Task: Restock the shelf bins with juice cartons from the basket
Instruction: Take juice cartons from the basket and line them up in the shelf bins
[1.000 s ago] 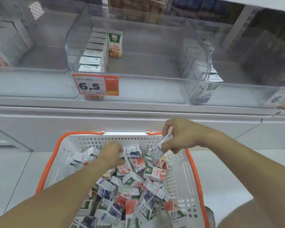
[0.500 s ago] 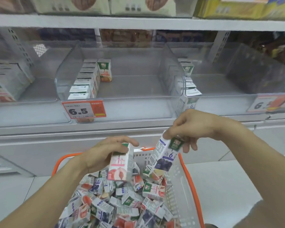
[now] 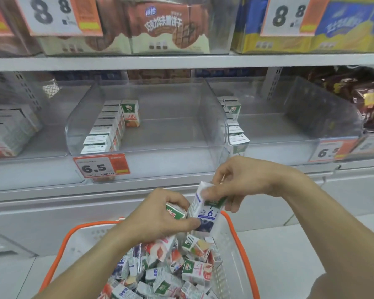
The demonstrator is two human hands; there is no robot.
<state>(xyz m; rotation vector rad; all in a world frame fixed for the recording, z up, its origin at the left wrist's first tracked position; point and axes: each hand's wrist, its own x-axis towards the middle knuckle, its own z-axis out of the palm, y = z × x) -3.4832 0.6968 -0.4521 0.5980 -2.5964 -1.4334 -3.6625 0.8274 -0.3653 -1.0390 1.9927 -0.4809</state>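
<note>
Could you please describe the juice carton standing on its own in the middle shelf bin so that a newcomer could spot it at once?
Find the clear middle bin above the 6.5 price tag. A row of cartons runs front to back along its left wall. The lone carton stands upright just right of that row's far end, alone in facing forward, showing a green top and orange fruit.

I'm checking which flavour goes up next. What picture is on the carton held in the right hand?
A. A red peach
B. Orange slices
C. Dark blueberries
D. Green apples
C: the carton pinched in the right hand shows dark blue berries under a blue "6", while the left hand holds a different carton beside it, above the basket.
</note>
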